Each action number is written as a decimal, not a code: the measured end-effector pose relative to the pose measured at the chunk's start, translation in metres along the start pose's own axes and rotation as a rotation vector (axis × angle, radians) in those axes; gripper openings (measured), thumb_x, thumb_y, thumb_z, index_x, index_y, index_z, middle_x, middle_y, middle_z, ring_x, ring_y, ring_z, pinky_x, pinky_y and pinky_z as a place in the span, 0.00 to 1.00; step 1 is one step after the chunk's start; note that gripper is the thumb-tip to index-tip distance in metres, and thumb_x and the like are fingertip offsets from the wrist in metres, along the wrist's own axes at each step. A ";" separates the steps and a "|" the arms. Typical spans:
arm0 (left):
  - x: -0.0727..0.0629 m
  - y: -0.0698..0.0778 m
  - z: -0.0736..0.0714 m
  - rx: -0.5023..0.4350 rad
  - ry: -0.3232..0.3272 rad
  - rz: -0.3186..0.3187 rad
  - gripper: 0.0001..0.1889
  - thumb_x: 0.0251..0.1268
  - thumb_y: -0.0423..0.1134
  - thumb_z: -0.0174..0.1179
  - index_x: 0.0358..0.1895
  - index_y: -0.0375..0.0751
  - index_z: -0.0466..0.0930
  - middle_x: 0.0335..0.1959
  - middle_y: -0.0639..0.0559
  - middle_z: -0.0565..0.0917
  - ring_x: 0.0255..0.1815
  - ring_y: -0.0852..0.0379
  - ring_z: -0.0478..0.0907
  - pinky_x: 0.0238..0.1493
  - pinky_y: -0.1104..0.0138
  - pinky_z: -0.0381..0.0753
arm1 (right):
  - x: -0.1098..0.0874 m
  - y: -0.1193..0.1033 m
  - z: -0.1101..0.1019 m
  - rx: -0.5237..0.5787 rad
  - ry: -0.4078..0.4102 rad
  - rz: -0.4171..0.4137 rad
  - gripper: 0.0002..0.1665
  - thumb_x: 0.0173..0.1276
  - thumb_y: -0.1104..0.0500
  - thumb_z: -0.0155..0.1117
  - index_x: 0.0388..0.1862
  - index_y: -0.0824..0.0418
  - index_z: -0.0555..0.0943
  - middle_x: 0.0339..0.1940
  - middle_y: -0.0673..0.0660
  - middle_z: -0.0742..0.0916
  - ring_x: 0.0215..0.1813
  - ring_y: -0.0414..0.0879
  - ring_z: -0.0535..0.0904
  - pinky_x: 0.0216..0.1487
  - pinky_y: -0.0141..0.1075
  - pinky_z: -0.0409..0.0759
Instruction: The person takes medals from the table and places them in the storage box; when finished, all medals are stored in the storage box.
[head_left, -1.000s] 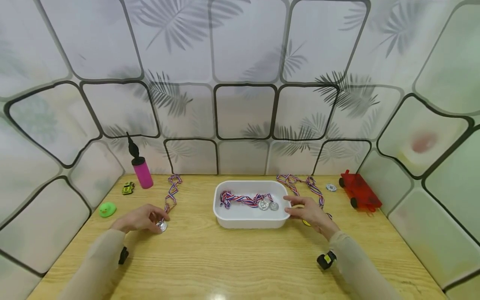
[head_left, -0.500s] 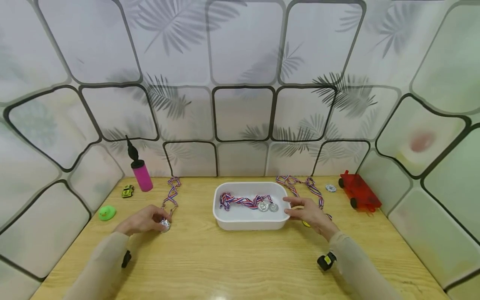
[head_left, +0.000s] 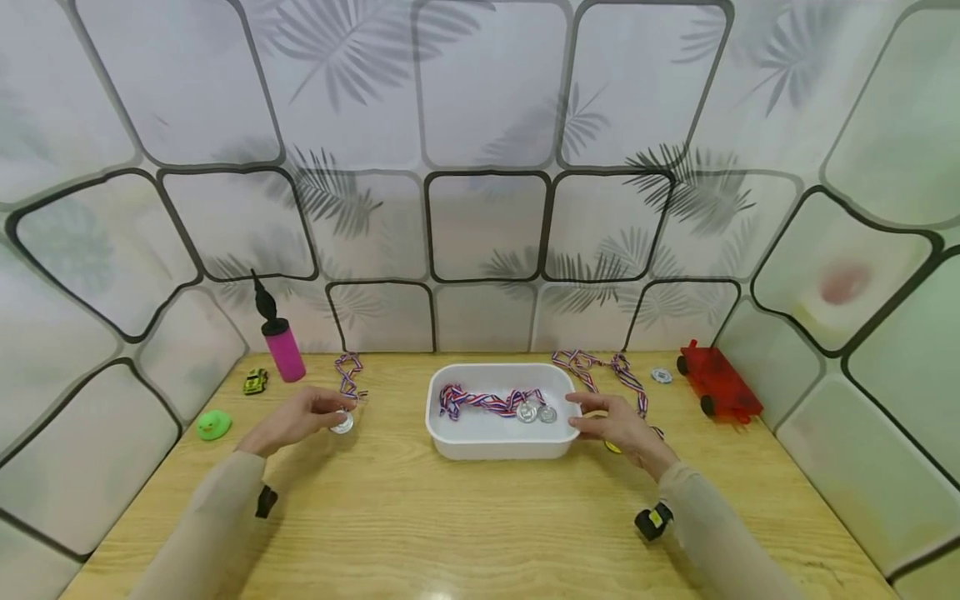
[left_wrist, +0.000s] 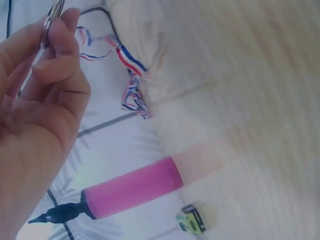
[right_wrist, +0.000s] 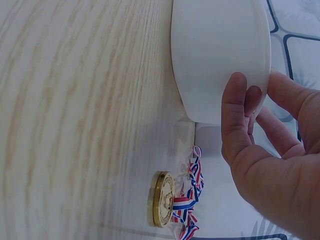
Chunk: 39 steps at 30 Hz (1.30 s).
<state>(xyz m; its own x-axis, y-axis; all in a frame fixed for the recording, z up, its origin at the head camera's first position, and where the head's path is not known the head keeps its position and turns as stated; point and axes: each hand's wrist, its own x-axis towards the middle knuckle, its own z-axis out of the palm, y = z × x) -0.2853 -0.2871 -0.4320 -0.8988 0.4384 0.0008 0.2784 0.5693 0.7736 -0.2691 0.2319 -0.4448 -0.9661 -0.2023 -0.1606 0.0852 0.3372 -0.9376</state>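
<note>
My left hand (head_left: 296, 418) pinches a silver medal (head_left: 343, 423) between thumb and fingers; the left wrist view shows the medal edge-on at the fingertips. Its red, white and blue ribbon (head_left: 348, 372) trails back over the table. My right hand (head_left: 617, 425) grips the right end of a white plastic bin (head_left: 502, 449), thumb against the outer wall and fingers at the rim. Inside the bin lie two silver medals (head_left: 527, 412) with bunched striped ribbons (head_left: 480, 401). Beneath and behind the right hand is a gold medal (right_wrist: 164, 199) with its ribbon (right_wrist: 195, 180).
On the left stand a pink hand pump (head_left: 284, 354), a small yellow-green toy car (head_left: 256, 382) and a green rubber duck (head_left: 213, 425). At the right are a red toy cart (head_left: 716, 382) and a round pale chip (head_left: 662, 376). A patterned curtain borders the wooden table.
My left hand has lifted the silver medal and moved it rightward and toward the back, drawing its ribbon along. The right hand and the bin hold still.
</note>
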 end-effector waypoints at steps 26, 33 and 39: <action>0.049 0.067 0.002 -0.177 0.226 0.006 0.24 0.62 0.41 0.67 0.62 0.43 0.78 0.50 0.39 0.86 0.32 0.58 0.82 0.25 0.69 0.77 | 0.002 0.001 -0.001 -0.019 -0.012 0.003 0.32 0.68 0.62 0.66 0.69 0.67 0.70 0.62 0.71 0.71 0.48 0.48 0.81 0.48 0.38 0.86; 0.058 0.075 0.001 -0.106 0.272 0.042 0.28 0.59 0.42 0.70 0.64 0.44 0.77 0.57 0.40 0.83 0.46 0.52 0.84 0.36 0.69 0.83 | 0.000 0.001 -0.001 -0.013 -0.017 0.001 0.33 0.67 0.61 0.66 0.69 0.67 0.70 0.61 0.70 0.72 0.47 0.47 0.81 0.49 0.39 0.86; 0.064 0.080 0.001 -0.121 0.266 0.073 0.28 0.60 0.41 0.70 0.64 0.42 0.76 0.56 0.40 0.83 0.40 0.59 0.83 0.35 0.69 0.83 | 0.001 0.000 -0.001 -0.014 -0.013 -0.001 0.33 0.67 0.61 0.67 0.69 0.67 0.70 0.61 0.70 0.71 0.47 0.46 0.80 0.48 0.38 0.86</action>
<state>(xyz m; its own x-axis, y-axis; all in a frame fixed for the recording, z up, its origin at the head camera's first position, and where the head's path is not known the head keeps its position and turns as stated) -0.3197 -0.2127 -0.3707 -0.9396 0.2680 0.2130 0.3174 0.4488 0.8354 -0.2700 0.2326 -0.4444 -0.9628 -0.2150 -0.1637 0.0807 0.3494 -0.9335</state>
